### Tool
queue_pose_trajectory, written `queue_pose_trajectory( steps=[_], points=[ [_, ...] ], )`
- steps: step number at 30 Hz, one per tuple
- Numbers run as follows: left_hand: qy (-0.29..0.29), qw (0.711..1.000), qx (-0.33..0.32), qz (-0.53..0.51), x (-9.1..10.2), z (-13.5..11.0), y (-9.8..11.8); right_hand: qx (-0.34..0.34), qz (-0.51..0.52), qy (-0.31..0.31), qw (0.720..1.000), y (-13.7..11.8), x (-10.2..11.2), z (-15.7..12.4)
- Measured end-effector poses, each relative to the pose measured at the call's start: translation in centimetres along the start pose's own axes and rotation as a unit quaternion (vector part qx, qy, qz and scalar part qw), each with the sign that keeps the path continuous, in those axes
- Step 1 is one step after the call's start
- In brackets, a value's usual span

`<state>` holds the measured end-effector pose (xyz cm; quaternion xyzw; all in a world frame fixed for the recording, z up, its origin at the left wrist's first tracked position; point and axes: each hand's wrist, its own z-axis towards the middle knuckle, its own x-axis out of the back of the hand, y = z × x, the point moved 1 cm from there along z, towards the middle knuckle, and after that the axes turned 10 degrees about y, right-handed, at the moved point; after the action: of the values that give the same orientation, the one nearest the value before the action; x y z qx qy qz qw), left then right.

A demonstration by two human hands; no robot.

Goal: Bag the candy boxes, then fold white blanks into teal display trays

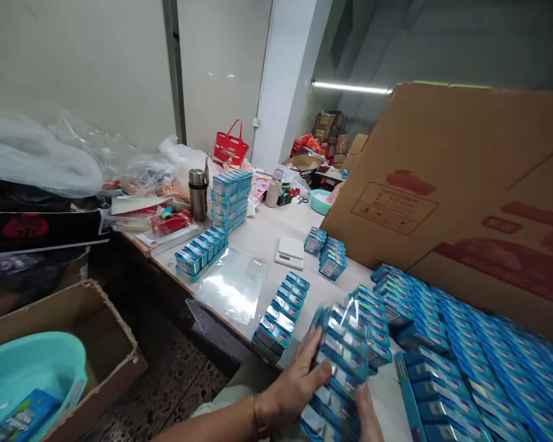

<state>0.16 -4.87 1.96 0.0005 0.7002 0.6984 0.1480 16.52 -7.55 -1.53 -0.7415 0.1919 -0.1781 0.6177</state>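
Note:
Between my two hands is a row of small blue boxes [341,368] in shiny clear wrap, tilted above the table's front edge and a little blurred. My left hand [299,374], with a band at the wrist, grips its left side, thumb across the top. On the right side, low in view, my right hand [367,414] presses its fingers against the bundle; most of that hand is cut off or hidden. Just left of the bundle stands another row of blue boxes [281,313]. A stack of clear plastic bags [234,285] lies flat beyond it.
Many rows of blue boxes [479,344] fill the right side before a tall cardboard carton [465,184]. A white scale [290,252] sits mid-table. Wrapped stacks [230,199] and a steel thermos [197,193] stand farther left. A turquoise basin [37,356] rests in an open carton [105,307] below.

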Motion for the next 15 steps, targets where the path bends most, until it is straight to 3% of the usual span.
queue_pose_trajectory(
  steps=[3,5,8,10,12,15],
  points=[
    [0.019,0.995,-0.099,0.002,3.3,2.6,6.8,-0.002,0.043,0.027,0.999,-6.5,-5.4,0.1],
    [0.031,0.988,-0.149,-0.04,6.5,6.5,10.9,0.02,0.118,-0.05,0.991,-10.9,-11.9,1.0],
    [-0.004,0.985,-0.144,-0.097,12.4,14.4,14.6,0.038,0.22,-0.145,0.964,-15.2,-22.9,4.5],
    [0.004,0.991,-0.091,-0.098,16.8,19.6,15.1,0.017,0.259,-0.174,0.95,-15.6,-29.8,7.8],
    [0.037,0.995,-0.03,-0.087,21.1,24.0,14.4,-0.008,0.278,-0.18,0.944,-14.6,-35.6,11.3],
    [0.085,0.993,0.036,-0.075,26.2,28.7,12.1,-0.038,0.286,-0.177,0.941,-11.2,-42.3,16.0]
  ],
)
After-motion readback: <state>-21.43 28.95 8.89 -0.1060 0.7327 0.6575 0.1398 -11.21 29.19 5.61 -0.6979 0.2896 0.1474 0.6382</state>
